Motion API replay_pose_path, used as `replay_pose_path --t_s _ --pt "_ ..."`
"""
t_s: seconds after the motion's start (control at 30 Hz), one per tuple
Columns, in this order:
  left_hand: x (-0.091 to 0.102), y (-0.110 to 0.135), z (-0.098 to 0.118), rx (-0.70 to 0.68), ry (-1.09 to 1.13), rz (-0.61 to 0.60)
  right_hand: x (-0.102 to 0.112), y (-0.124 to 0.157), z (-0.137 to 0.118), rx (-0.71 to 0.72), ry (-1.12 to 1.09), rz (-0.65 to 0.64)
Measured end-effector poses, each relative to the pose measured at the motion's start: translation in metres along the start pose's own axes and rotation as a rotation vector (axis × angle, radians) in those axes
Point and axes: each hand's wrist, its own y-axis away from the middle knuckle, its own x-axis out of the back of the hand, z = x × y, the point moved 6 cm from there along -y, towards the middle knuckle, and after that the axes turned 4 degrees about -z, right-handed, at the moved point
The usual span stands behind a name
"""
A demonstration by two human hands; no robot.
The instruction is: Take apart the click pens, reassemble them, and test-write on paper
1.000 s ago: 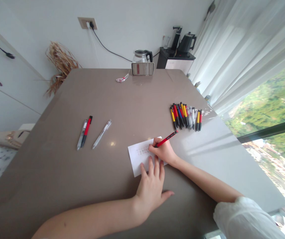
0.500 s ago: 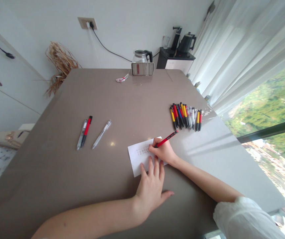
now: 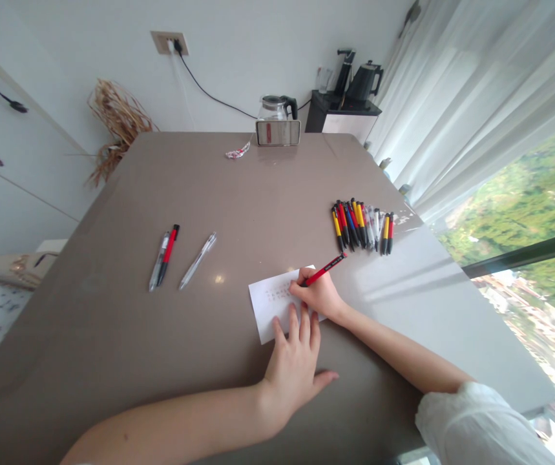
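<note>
A white sheet of paper (image 3: 263, 318) lies on the table, with rows of small reddish marks across its upper part. My right hand (image 3: 322, 296) is closed around a red and black pen (image 3: 326, 268), whose lower end is hidden behind my fingers at the paper. Flat on the paper's lower edge rest the fingertips of my left hand (image 3: 293, 365); its fingers are spread and it holds nothing. Beyond my right hand lies a row of several pens (image 3: 355, 225) in yellow, red, blue and clear or white.
To the left lie a red and black pen (image 3: 168, 255), a clear pen (image 3: 159, 261) beside it, and another clear pen (image 3: 198, 261) apart. A phone-like rectangle (image 3: 278, 133) stands before a glass pot (image 3: 273, 107) at the far edge. A window (image 3: 534, 200) is at right.
Hardly anything differs. Both hands, the paper and the pen stay in place; the whole view has shifted very slightly.
</note>
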Motion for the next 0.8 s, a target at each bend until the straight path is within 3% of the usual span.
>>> replay_pose_path --t_s 0.8 --pt "0.0005 0.0004 -0.0001 0.007 -0.005 -0.003 0.0031 0.0003 0.0019 -0.030 -0.039 0.045"
